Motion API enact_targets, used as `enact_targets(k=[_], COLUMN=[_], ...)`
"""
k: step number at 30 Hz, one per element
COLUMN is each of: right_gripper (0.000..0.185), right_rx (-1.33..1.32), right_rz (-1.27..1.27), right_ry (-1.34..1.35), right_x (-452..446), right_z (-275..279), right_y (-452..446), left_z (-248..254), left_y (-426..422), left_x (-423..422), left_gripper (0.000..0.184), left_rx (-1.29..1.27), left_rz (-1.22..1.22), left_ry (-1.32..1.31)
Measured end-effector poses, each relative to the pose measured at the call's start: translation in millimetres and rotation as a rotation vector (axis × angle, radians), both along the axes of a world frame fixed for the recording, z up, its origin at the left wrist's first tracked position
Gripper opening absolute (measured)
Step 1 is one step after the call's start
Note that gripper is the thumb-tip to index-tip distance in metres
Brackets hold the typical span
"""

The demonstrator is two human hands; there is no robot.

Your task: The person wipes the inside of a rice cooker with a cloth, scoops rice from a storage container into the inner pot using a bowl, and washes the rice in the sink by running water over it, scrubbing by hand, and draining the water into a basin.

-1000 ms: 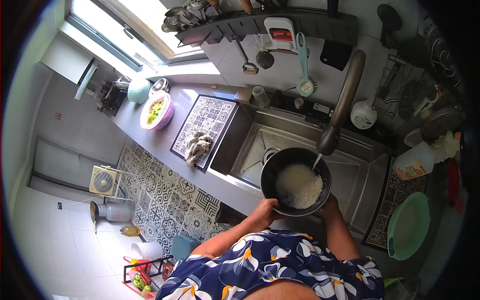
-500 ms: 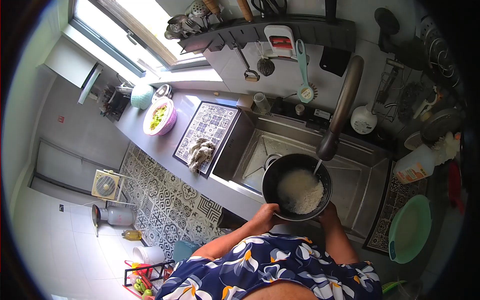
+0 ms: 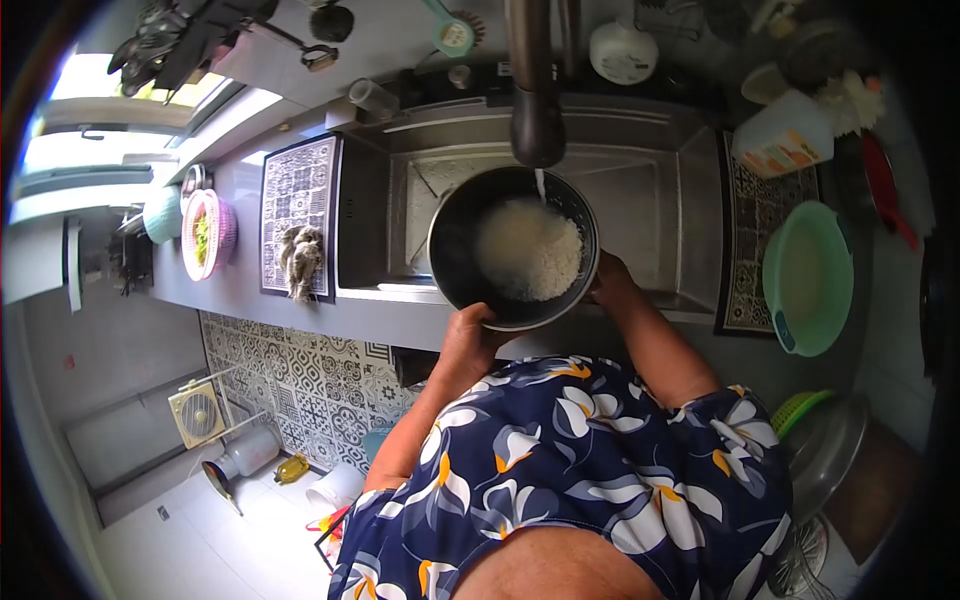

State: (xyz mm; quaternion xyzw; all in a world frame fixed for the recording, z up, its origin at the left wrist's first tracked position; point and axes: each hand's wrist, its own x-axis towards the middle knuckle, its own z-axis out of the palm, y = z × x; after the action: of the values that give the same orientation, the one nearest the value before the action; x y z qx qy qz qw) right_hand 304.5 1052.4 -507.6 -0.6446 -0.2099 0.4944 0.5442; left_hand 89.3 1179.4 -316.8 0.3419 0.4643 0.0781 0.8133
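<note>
A dark round pot (image 3: 460, 240) is held over the front edge of the steel sink (image 3: 640, 230). Cloudy water and white rice (image 3: 556, 262) lie inside it, the rice heaped toward the right. From the faucet (image 3: 538, 125) a thin stream of water runs into the pot. My left hand (image 3: 472, 340) is closed on the pot's near left rim, thumb on top. At the pot's right side my right hand (image 3: 612, 282) grips it, with its fingers mostly hidden behind the wall.
Left of the sink, a crumpled cloth (image 3: 299, 262) lies on a patterned mat (image 3: 300, 190), with a pink basket of greens (image 3: 222, 235) beyond. On the right are a green basin (image 3: 840, 280) and a plastic bottle (image 3: 785, 135). A glass (image 3: 374, 98) stands behind the sink.
The camera view has turned and come closer, so the sink looks level and the pot larger. Both hands keep hold of the pot, and water still runs into it.
</note>
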Motion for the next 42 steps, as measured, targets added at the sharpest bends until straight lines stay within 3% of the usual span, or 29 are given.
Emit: enact_targets(k=[1, 2, 3, 5, 8, 10, 17, 20, 22, 25, 26, 27, 29, 31, 35, 37, 42], right_gripper=[0.034, 0.032, 0.027, 0.023, 0.021, 0.021, 0.023, 0.024, 0.025, 0.026, 0.026, 0.026, 0.026, 0.026, 0.025, 0.022, 0.020], right_rx=[-0.086, -0.173, -0.060, 0.055, -0.017, -0.064, 0.057, 0.146, -0.069, -0.064, -0.067, 0.024, 0.117, -0.068, 0.094, -0.002, 0.070], right_rz=[0.030, 0.063, -0.098, -0.266, -0.193, -0.369, -0.373, -0.313, -0.442, -0.517, -0.511, -0.414, -0.308, -0.531, -0.435, -0.356, -0.524], right_ry=[-0.092, -0.180, 0.082, 0.344, 0.450, 0.733, 0.489, 0.281, 0.752, 0.915, 0.916, 0.612, 0.310, 1.009, 0.885, 0.703, 0.831], right_x=[-1.9, -4.0, -7.7, -8.5, -2.9, -3.3, -13.4, -14.1, -6.7, -3.1, -5.9, -10.1, -8.6, 7.0, 33.2, 52.6, 84.2], right_z=[11.7, 23.8, 29.2, 38.2, 53.9, 67.3, 15.8, 32.1, 34.0, 33.6, 33.6, 31.5, 22.2, 11.8, 30.4, 52.2, 40.2], right_y=[3.6, 7.1, 8.8, 10.9, 15.5, 19.6, 17.1, 19.5, 25.6, 25.7, 23.9, 20.3, 22.4, 35.8, 44.5, 62.5, 115.7], left_z=[22.6, 21.7, 21.2, 21.0, 23.1, 26.7, 17.2, 20.1, 18.2, 16.8, 15.1, 11.8, 7.9, 7.3, 12.5, 14.7, 13.1], left_y=[0.2, -0.1, 0.0, 0.6, 0.8, 0.3, 0.0, -0.8, -0.7, -0.7, -0.9, -1.2, -1.6, -2.2, -2.7, -3.1, -2.6], left_x=[13.6, 14.0, 13.7, 13.2, 14.8, 16.2, 11.5, 12.9, 11.5, 10.4, 9.1, 7.3, 3.3, 1.7, 4.6, 5.5, 5.1], left_gripper=[0.043, 0.043, 0.044, 0.045, 0.045, 0.046, 0.047, 0.047, 0.047, 0.046, 0.046, 0.045, 0.044, 0.043, 0.043, 0.043, 0.043], left_rx=[-0.262, -0.268, -0.264, -0.262, -0.252, -0.231, -0.258, -0.231, -0.242, -0.244, -0.244, -0.247, -0.248, -0.213, -0.259, -0.263, -0.262], left_rz=[0.242, 0.233, 0.241, 0.245, 0.221, 0.206, 0.214, 0.212, 0.215, 0.213, 0.220, 0.224, 0.232, 0.179, 0.227, 0.247, 0.246], left_ry=[0.008, 0.014, 0.012, 0.013, -0.008, -0.002, -0.014, -0.004, -0.013, -0.023, -0.021, -0.017, -0.014, -0.017, -0.018, -0.013, -0.004])
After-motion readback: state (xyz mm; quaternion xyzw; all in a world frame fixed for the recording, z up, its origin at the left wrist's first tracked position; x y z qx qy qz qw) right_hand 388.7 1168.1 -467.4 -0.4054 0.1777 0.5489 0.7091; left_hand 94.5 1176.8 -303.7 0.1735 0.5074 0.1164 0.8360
